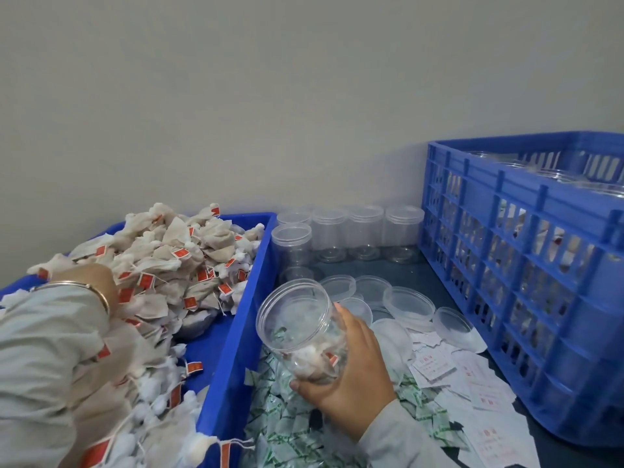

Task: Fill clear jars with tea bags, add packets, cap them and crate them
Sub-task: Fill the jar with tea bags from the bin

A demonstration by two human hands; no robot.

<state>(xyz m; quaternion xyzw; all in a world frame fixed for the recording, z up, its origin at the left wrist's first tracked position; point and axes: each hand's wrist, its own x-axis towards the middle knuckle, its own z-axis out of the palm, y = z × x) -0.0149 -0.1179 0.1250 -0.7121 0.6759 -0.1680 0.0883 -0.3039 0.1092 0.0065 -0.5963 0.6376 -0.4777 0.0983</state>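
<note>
Fingers and thumb of my right hand (351,369) curled round one clear jar (304,329), tilted with its open mouth toward ten o'clock and holding a few tea bags at its bottom. It hung just right of the blue bin (236,332), above the green-printed packets (287,430). My left hand (91,282) lay buried in the tea-bag heap (175,255) at nine o'clock; I could not tell whether its fingers gripped anything. At twelve o'clock from the held jar stood empty jars (366,231), five that I could count, perhaps more behind them. Loose lids (408,304) lay at two o'clock, about six. White slips (435,364) spread at three o'clock. One blue crate (506,265) stood at one o'clock, with capped jars inside.
</note>
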